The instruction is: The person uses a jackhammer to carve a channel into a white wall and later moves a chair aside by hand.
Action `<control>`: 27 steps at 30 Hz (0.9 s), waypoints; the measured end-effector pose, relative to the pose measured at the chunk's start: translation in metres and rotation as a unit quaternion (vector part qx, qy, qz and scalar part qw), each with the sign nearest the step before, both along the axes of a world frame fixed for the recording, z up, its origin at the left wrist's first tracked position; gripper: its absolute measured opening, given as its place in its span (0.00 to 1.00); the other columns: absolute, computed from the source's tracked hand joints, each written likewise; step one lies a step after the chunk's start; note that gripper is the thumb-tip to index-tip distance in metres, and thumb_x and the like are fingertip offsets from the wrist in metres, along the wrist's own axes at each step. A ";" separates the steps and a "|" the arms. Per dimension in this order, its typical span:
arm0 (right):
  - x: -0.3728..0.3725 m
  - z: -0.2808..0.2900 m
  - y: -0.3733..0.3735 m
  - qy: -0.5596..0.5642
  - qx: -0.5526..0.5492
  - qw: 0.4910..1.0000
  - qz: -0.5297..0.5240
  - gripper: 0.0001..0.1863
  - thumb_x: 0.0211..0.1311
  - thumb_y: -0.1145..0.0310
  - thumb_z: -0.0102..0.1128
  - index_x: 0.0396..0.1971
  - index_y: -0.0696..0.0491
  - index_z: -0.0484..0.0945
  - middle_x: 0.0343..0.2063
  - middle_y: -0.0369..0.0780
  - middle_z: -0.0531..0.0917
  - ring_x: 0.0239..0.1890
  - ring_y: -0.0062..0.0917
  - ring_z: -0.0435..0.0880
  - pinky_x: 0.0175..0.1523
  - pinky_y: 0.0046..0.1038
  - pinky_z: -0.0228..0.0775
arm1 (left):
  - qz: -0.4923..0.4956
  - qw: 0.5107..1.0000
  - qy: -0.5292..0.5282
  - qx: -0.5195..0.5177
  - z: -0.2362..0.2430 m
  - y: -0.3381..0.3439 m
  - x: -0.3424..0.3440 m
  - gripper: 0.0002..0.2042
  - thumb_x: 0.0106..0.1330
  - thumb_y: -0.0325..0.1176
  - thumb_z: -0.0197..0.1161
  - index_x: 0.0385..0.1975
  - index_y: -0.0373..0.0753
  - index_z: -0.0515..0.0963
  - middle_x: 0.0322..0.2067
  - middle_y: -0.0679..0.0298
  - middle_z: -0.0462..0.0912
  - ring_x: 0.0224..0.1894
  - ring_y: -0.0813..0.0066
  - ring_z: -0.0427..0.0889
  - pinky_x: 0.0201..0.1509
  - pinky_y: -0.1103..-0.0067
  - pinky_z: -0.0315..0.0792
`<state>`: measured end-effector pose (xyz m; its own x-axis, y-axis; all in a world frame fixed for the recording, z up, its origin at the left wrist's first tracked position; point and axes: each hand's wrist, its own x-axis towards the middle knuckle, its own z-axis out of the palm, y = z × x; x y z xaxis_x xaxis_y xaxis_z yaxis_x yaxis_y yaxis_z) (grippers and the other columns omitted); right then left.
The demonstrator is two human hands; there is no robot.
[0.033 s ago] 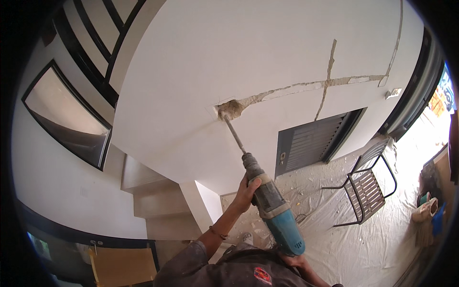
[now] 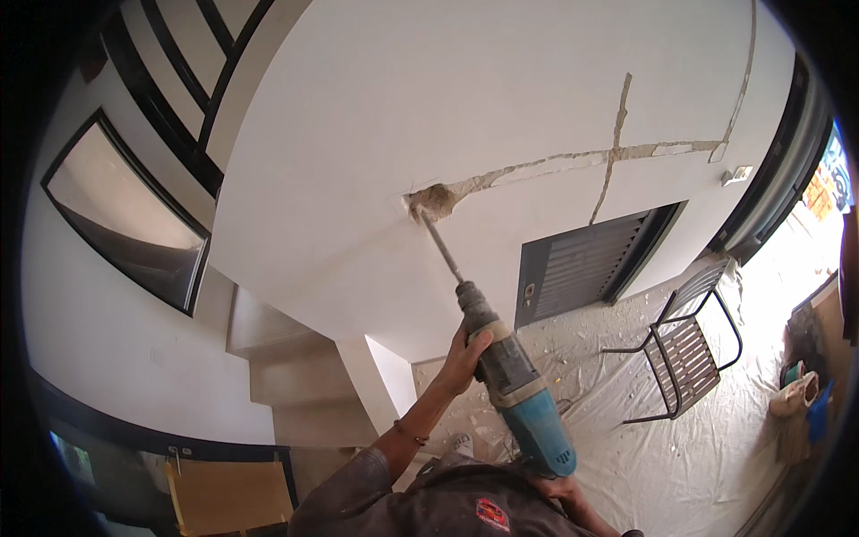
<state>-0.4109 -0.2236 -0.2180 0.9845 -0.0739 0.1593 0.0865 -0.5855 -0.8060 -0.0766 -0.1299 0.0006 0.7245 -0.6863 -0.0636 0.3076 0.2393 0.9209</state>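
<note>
Here, the left hand [image 2: 463, 360] is clutching a teal-and-black drill [image 2: 521, 385] (right hand [image 2: 560, 489] grip hidden), apparently chiselling a ragged brown upper-centre hole [image 2: 437, 200], next needing steady pressure.

From my station I see a slatted metal chair [image 2: 684, 369] on debris-flecked plastic sheeting [image 2: 667, 470], a grey door [image 2: 580, 268] near it, pale steps [image 2: 300, 376] and a dark-framed pane [image 2: 134, 201] leftward, and bright light flooding in from the right.

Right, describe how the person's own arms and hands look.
The left hand and the partly hidden right hand look ungloved. A dark short sleeve covers the left upper arm; a thin, dark bracelet circles that forearm.
</note>
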 end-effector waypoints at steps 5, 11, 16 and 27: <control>0.011 0.153 -0.020 0.036 0.331 0.934 -0.127 0.16 0.52 0.71 0.67 0.42 0.57 0.81 0.39 0.40 0.85 0.42 0.27 0.84 0.49 0.32 0.75 | -0.014 0.999 0.038 0.001 0.024 -0.016 -0.012 0.35 0.64 0.53 0.64 0.61 0.33 0.63 0.50 0.60 0.74 0.52 0.74 0.74 0.58 0.74 0.71; 0.023 0.230 -0.049 0.045 0.381 0.912 -0.146 0.17 0.47 0.74 0.70 0.39 0.61 0.79 0.30 0.40 0.84 0.32 0.25 0.84 0.38 0.27 0.77 | 0.005 0.998 0.043 -0.035 0.029 -0.042 -0.017 0.30 0.67 0.58 0.57 0.55 0.36 0.67 0.42 0.64 0.78 0.42 0.79 0.80 0.41 0.80 0.77; 0.039 0.300 -0.083 0.145 0.416 0.890 -0.114 0.31 0.44 0.80 0.69 0.53 0.60 0.70 0.33 0.39 0.82 0.32 0.23 0.82 0.37 0.26 0.74 | -0.016 0.992 0.102 -0.069 0.054 -0.057 -0.003 0.33 0.64 0.56 0.63 0.56 0.35 0.65 0.41 0.62 0.76 0.37 0.78 0.79 0.33 0.82 0.77; 0.086 0.278 -0.173 0.065 0.533 0.838 -0.095 0.27 0.31 0.75 0.73 0.40 0.60 0.76 0.25 0.40 0.81 0.27 0.26 0.83 0.32 0.29 0.76 | 0.067 0.994 0.071 -0.057 0.058 -0.125 0.015 0.32 0.60 0.55 0.68 0.53 0.37 0.68 0.36 0.65 0.77 0.31 0.78 0.79 0.26 0.78 0.75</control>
